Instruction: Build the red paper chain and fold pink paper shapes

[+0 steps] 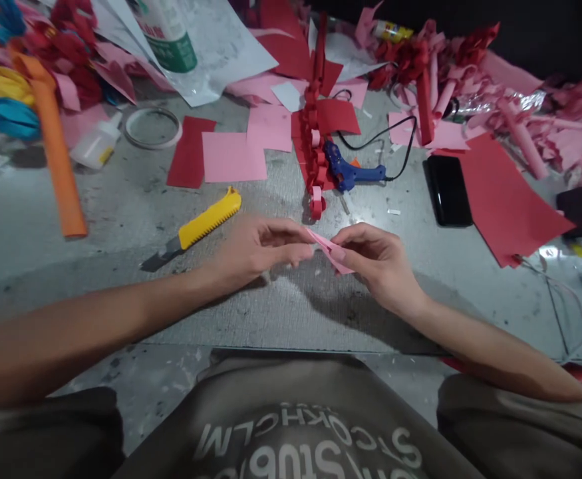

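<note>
Grip of the left hand [257, 251] is a loose curl, thumb and forefinger slightly parted at the upper-left end of a small folded pink paper [324, 242]; I cannot tell whether they pinch it or merely touch it. That paper is between the two hands, tilted down toward the right, above the near part of the bench [106, 199]. Grip of the right hand [384, 267] is closed on its lower end, the thumb lying across the face.

Across the bench from the left come an orange strip [57, 156], a small clear bottle [97, 143] on its side, and a pale ring [153, 144] lying flat. Next is a yellow-handled cutter [209, 218], its blade pointing down and left, close to the left hand. Beyond it are a red paper piece [189, 153] and a pink rectangle [234, 157] set side by side. A red paper chain [314, 159] runs away from the hands, with a blue glue gun [355, 173] just to its right. Farther right, a black phone [449, 191] lies beside a large red sheet [513, 199].
</note>
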A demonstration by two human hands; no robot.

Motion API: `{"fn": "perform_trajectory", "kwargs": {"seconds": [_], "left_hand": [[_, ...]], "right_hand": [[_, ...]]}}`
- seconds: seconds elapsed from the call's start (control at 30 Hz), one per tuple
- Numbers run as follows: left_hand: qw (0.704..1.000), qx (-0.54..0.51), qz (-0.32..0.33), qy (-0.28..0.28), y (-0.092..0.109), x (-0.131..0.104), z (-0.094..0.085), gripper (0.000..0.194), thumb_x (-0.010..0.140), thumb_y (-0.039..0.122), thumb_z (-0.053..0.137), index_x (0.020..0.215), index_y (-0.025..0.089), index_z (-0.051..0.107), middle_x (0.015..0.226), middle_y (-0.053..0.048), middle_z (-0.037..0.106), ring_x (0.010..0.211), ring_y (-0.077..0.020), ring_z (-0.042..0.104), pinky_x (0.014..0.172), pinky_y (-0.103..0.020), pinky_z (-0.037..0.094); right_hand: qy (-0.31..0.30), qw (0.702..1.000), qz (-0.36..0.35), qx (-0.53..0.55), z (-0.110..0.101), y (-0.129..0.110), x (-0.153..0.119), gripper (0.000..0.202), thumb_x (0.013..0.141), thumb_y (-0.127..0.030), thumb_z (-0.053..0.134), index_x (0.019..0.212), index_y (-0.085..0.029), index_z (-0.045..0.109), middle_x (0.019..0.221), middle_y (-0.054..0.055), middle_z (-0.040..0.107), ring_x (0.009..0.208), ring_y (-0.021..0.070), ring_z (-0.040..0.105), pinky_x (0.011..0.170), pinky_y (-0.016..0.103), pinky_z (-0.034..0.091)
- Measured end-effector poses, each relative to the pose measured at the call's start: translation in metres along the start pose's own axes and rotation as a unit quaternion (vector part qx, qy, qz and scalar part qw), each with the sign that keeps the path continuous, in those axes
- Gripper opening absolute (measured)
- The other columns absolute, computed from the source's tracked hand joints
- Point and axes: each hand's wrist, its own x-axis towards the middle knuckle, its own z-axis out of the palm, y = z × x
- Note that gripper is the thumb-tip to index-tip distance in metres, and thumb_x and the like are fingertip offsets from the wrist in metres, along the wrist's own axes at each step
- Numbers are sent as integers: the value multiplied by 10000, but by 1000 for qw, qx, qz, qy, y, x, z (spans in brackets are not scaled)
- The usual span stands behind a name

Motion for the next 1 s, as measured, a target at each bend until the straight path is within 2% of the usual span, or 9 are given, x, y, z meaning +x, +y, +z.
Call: {"fn": "perform_trajectory", "kwargs": {"seconds": [0.07, 0.2, 0.33, 0.47, 0.67, 0.73, 0.83, 0.93, 1.0], "left_hand": [[999, 25, -5, -21, 1, 0, 1, 134, 906, 316, 803, 958, 198, 840, 824, -15, 785, 687, -110, 651, 679, -241, 541], [997, 72, 7, -10, 1, 0, 1, 201, 962, 354, 756, 867, 203, 848, 698, -1, 739, 671, -118, 646, 669, -235, 510], [997, 77, 9, -6, -1, 1, 1, 194, 955, 354, 775, 842, 214, 847, 748, -8, 775, 681, -117, 651, 666, -232, 511], [998, 67, 7, 8, -2, 0, 3, 189, 942, 316, 782, 798, 202, 824, 736, -12, 766, 690, -122, 664, 672, -233, 533], [997, 77, 20, 14, -2, -2, 4, 204, 936, 289, 784, 759, 190, 806, 751, -21, 770, 699, -124, 671, 671, -239, 545], [996, 80, 23, 14, -2, -3, 4, 209, 942, 302, 782, 767, 191, 812, 759, -24, 771, 703, -127, 673, 668, -244, 546], [997, 73, 31, 10, 0, -3, 5, 218, 953, 331, 781, 786, 197, 821, 785, -33, 787, 708, -136, 686, 663, -257, 562], [997, 72, 28, 4, 1, -3, 4, 232, 962, 347, 773, 790, 198, 819, 805, -41, 804, 729, -152, 716, 678, -274, 588], [996, 84, 35, 24, 1, -3, 0, 188, 951, 338, 781, 827, 206, 830, 811, -34, 807, 725, -150, 717, 682, -275, 590]], "right_hand": [[-2, 1000, 8, 8, 4, 3, 1, 239, 848, -323, 962, 985, -210, 801, 866, 1, 764, 712, 110, 687, 625, 229, 602], [-6, 999, -1, -39, 11, 11, 5, 292, 871, -411, 937, 965, -189, 771, 849, 13, 760, 729, 122, 696, 672, 259, 606], [-4, 998, -13, -60, 12, 17, 9, 303, 861, -410, 944, 950, -191, 754, 845, 9, 760, 743, 126, 709, 686, 261, 586], [-33, 999, 8, -43, 10, 18, 11, 354, 795, -405, 996, 918, -195, 738, 869, 20, 785, 796, 157, 750, 743, 291, 618], [-71, 996, 31, -35, 10, 14, 11, 375, 781, -441, 1002, 833, -192, 726, 783, 11, 780, 704, 149, 732, 676, 284, 624], [-82, 995, 41, -41, 10, 14, 10, 346, 800, -441, 990, 866, -187, 765, 820, 23, 802, 727, 157, 756, 686, 283, 640], [-108, 990, 51, -70, 11, 13, 7, 287, 892, -453, 915, 938, -182, 831, 878, 48, 831, 775, 172, 798, 732, 289, 668], [-112, 988, 45, -101, 11, 12, 5, 287, 962, -471, 842, 912, -189, 852, 842, 50, 832, 754, 176, 804, 724, 291, 671], [-109, 988, 43, -105, 11, 11, 3, 287, 965, -471, 837, 895, -194, 856, 826, 48, 832, 740, 179, 804, 708, 294, 671]]}}
